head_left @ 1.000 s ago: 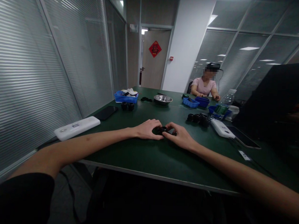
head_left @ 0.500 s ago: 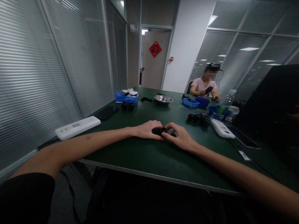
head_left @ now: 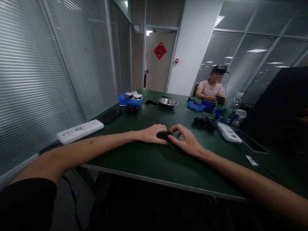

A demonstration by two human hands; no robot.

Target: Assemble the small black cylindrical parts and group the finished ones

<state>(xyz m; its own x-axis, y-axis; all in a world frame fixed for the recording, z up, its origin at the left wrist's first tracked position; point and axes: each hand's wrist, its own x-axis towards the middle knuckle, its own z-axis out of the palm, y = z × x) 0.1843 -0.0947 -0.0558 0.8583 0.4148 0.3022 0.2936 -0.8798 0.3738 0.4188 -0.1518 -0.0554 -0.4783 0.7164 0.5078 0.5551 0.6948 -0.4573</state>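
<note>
At the middle of the green table (head_left: 147,159), my left hand (head_left: 153,133) is closed around a small dark rounded piece (head_left: 162,135), held low over the tabletop. From the other side my right hand (head_left: 185,140) pinches the near end of this black piece, thumb below and index finger above. Its exact kind is too dark and small to tell. Two black round parts (head_left: 131,109) stand farther back on the left. Several similar black parts (head_left: 204,122) sit together beyond my right hand.
A white power bank (head_left: 79,131) and a dark phone (head_left: 110,116) lie left. Farther back are a filled blue basket (head_left: 130,101) and a metal bowl (head_left: 168,103). On the right stand a water bottle (head_left: 231,108) and another white power bank (head_left: 229,133). A person (head_left: 211,89) sits opposite.
My right hand's fingers have shifted slightly around the black piece, while the left hand stays still. Across the table, the person's hands have come together around a dark object.
</note>
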